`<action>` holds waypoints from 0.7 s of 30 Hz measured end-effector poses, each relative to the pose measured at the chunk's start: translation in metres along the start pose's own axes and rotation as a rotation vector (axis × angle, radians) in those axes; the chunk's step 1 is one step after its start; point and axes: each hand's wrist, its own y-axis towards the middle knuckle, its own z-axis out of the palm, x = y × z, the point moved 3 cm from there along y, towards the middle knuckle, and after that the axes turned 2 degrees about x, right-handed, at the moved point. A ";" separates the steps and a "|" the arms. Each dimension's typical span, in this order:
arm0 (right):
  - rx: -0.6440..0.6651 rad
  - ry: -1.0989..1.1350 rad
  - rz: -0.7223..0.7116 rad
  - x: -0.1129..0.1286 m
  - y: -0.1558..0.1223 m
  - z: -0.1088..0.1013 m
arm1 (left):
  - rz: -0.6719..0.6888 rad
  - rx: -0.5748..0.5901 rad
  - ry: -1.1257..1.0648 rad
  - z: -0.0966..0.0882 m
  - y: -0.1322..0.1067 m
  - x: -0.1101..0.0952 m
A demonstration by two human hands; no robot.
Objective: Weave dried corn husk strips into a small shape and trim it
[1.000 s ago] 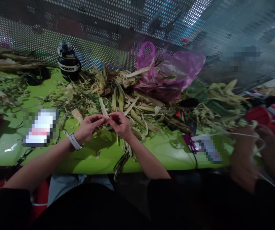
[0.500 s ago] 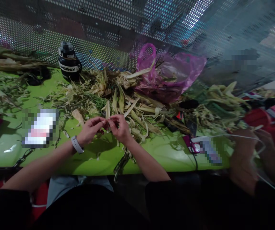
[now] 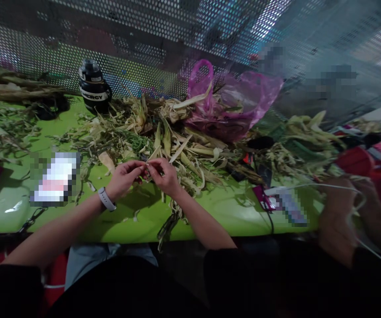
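My left hand [image 3: 126, 179] and my right hand [image 3: 164, 176] meet over the near part of the green table, their thumbs and fingertips pinched together. A pale strip of dried corn husk [image 3: 154, 153] leans up and to the right from behind the fingertips; its lower end is hidden by them. A tiny bright spot shows where the fingers meet, too small to name. Just beyond the hands lies a heap of dried husks and leaves [image 3: 187, 154]. A broad pale husk piece [image 3: 106, 161] rests left of my left hand.
A black bottle [image 3: 94, 88] and a pink plastic bag [image 3: 233, 110] stand behind the heap, before a perforated metal screen [image 3: 137, 48]. Phones lie on the green table [image 3: 111, 227] at left [image 3: 56, 176] and right [image 3: 291, 205]. Another person's forearms [image 3: 338, 216] are at right.
The pale husk strip has tipped from nearly upright to leaning right. My hands stay pinched together in almost the same place. The view has shifted slightly.
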 end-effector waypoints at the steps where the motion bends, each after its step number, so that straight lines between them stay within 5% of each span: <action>1: -0.003 0.002 0.004 0.000 0.000 0.000 | -0.011 0.011 -0.007 0.000 0.001 0.000; 7: -0.002 -0.008 0.013 -0.003 0.002 -0.003 | -0.021 0.020 -0.012 0.002 0.003 0.001; 14: 0.032 -0.210 -0.207 0.006 0.004 -0.004 | 0.000 -0.043 -0.028 0.002 0.001 0.001; 21: 0.011 -0.230 -0.167 0.000 0.003 -0.002 | 0.000 -0.052 0.114 -0.002 0.003 0.002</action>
